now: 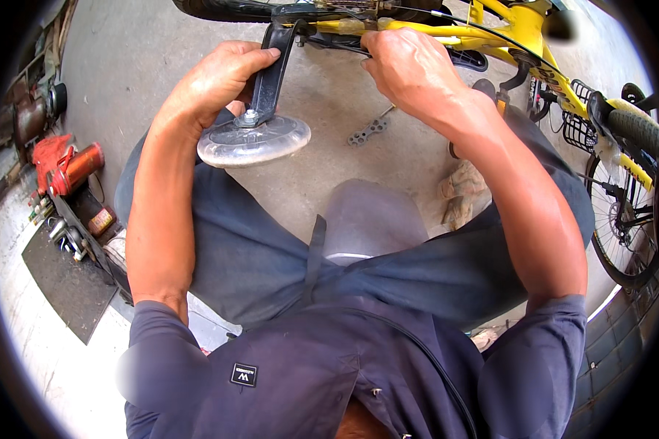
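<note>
A training wheel point(260, 144) with a clear rim hangs from a black bracket point(272, 77), which reaches up to the rear of a yellow bicycle point(447, 33) at the top. My left hand point(223, 77) grips this bracket, thumb on top and the other fingers partly hidden behind it. A bolt with a nut point(251, 115) joins wheel and bracket. Beside the yellow frame tube, my right hand point(411, 64) is closed with curled fingers. Whatever it pinches is hidden by the hand.
On the concrete floor between my legs lies a multi-hole wrench point(368, 132). At left are a red cylinder point(78, 168), a red cloth point(51, 155) and small parts by a dark mat point(66, 282). Another bicycle wheel point(622, 219) and a black basket point(580, 121) stand at right.
</note>
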A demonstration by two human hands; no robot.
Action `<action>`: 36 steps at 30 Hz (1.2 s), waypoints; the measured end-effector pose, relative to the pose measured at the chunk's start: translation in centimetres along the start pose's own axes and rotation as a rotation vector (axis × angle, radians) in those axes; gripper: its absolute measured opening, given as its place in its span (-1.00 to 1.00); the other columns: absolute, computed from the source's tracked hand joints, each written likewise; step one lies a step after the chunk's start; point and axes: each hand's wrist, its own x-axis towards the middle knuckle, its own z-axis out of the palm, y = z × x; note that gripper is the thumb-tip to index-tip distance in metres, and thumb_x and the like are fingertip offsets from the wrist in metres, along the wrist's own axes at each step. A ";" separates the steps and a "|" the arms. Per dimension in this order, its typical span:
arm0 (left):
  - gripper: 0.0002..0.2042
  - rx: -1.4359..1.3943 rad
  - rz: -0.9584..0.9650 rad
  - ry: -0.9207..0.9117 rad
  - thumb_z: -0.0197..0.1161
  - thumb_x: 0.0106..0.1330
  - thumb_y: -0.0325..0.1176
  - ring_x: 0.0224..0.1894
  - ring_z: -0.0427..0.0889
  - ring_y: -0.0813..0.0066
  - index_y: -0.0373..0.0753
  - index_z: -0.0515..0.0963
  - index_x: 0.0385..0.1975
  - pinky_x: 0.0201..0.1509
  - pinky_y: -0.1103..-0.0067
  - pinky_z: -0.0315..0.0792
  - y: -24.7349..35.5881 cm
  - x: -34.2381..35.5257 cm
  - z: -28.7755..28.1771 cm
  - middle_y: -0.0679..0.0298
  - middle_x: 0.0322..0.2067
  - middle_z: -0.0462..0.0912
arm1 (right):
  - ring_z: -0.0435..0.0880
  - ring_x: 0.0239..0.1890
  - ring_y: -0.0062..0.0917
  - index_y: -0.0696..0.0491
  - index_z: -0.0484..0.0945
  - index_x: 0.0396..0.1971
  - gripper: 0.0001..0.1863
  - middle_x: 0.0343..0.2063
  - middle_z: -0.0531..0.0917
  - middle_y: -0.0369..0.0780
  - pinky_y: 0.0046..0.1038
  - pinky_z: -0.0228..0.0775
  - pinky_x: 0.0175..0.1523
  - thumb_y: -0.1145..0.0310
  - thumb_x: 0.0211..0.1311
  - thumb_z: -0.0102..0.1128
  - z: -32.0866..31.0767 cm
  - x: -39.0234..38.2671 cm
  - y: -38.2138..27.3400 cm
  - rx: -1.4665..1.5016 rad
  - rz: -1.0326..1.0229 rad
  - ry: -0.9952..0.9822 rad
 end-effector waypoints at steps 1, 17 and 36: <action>-0.72 -0.021 0.006 0.000 0.09 0.40 -0.18 -0.58 0.64 0.44 -0.29 0.44 -0.41 -0.46 0.56 0.56 0.0 0.1 0.1 0.24 -0.58 0.56 | 0.63 -0.28 -0.03 0.19 0.60 -0.33 -0.81 -0.45 0.63 0.07 -0.13 0.45 -0.16 0.43 0.10 0.12 -0.1 0.0 -0.2 0.012 0.028 -0.012; -0.72 0.130 -0.047 0.007 0.06 0.40 -0.16 -0.58 0.59 0.55 -0.27 0.49 -0.36 -0.49 0.61 0.45 0.3 1.0 -0.6 0.30 -0.55 0.58 | 0.60 -0.34 -0.01 0.20 0.58 -0.40 -0.83 -0.50 0.61 0.07 -0.10 0.43 -0.20 0.40 0.15 0.10 -0.2 0.7 0.5 0.005 0.089 -0.050; -0.71 0.140 -0.049 0.066 0.05 0.42 -0.16 -0.51 0.46 0.71 -0.27 0.54 -0.36 -0.42 0.70 0.34 0.6 -0.9 0.3 0.39 -0.50 0.59 | 0.62 -0.21 -0.21 0.06 0.58 -0.40 -0.89 -0.36 0.62 -0.11 -0.27 0.48 -0.15 0.48 0.10 0.07 23.3 -5.9 9.9 -0.041 0.209 -0.259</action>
